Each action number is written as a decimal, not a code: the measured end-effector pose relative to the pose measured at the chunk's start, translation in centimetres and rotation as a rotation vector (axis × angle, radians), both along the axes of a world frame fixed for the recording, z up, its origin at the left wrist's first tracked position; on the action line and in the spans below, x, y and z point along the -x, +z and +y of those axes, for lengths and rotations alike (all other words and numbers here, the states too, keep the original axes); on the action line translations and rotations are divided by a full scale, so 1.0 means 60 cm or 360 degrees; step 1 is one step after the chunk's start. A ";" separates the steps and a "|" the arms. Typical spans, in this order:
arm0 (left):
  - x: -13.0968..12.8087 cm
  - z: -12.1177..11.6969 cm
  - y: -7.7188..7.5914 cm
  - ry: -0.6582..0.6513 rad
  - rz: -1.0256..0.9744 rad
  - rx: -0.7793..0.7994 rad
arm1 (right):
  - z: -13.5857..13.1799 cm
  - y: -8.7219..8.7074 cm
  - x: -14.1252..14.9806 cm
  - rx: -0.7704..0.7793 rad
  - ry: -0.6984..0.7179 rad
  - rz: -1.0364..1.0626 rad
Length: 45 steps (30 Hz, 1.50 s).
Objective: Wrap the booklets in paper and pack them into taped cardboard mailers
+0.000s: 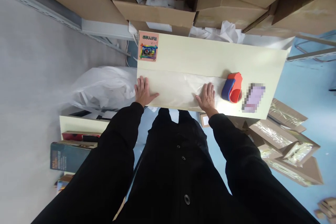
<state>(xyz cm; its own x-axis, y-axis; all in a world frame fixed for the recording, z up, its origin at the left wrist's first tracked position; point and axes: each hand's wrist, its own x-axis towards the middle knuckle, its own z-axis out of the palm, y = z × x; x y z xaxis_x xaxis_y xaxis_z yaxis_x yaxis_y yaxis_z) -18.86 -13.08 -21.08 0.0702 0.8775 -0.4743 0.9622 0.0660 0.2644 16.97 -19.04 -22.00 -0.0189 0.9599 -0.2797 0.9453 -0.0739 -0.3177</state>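
Note:
A long white translucent plastic sheet (175,89) lies flat along the front part of the pale table (199,50). My left hand (143,92) presses on its left end with fingers spread. Toward its right end, my right hand (207,98) lies palm down, fingers stretched out. Just right of that hand stands a red and blue tape dispenser (232,88). A pixelated purple item (253,98) is beside the dispenser; its kind cannot be made out. In the table's far left corner rests a small pink book (148,46) with a colourful framed picture on its cover.
Open cardboard boxes (157,12) line the far side, some with white paper inside. A white plastic bag (105,85) bulges at the table's left. Books (70,155) are stacked at lower left; taped cardboard packages (275,133) lie on the blue floor at right.

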 end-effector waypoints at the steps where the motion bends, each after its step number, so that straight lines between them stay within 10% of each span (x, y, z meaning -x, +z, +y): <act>1: 0.004 0.001 0.001 0.0019 -0.0001 0.0002 | 0.000 0.001 -0.002 -0.0002 0.0003 0.0008; 11: 0.082 0.010 0.014 0.0256 -0.0035 -0.0129 | 0.014 0.031 -0.007 -0.0337 -0.0191 0.0241; 19: 0.151 0.087 0.019 0.0546 -0.0391 -0.0358 | 0.109 0.071 0.108 -0.0381 -0.0220 0.0517; 25: 0.124 0.179 0.014 0.0550 -0.0933 -0.0458 | 0.212 0.066 0.242 0.0096 -0.0484 0.1188; 31: 0.097 0.247 -0.006 0.0655 -0.1338 0.0068 | 0.273 0.046 0.317 0.0476 -0.0711 0.1591; 45: 0.071 0.255 0.003 0.0800 -0.1757 0.0068 | 0.309 0.025 0.365 0.0573 -0.1019 0.2045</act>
